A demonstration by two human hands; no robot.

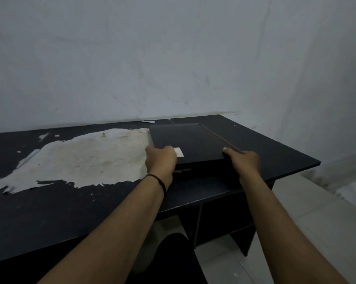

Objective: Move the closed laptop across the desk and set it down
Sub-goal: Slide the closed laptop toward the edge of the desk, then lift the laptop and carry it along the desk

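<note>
Both hands are gripping a closed black laptop [188,141] at its near edge. The laptop is sitting at about one o'clock from the middle of the view, over the far right part of the dark surface [50,212]. Its near edge is lifting a little, with a dark gap and shadow showing beneath it, while the far edge is lying close to the wall [173,58].

The left hand [160,160] is clamping the near left corner, at roughly eleven o'clock from the wrist. Its thumb is lying along the left edge and its fingers [168,152] are curling together over the lid, just beside a small pale sticker [179,152]. A thin black band [161,182] is circling the left wrist.

The right hand [242,160] is holding the near right corner. Its thumb is pressing on top of the lid at the corner, and the remaining fingers are tucking underneath, so whether they are spread I cannot tell.

A large pale patch [80,158] of peeled finish is spreading across the surface at nine o'clock from the laptop, touching its left edge. A small scrap [148,121] is lying by the wall at twelve o'clock from the left hand. A dark-clothed knee [173,253] is showing at six o'clock, beneath the surface's front edge.
</note>
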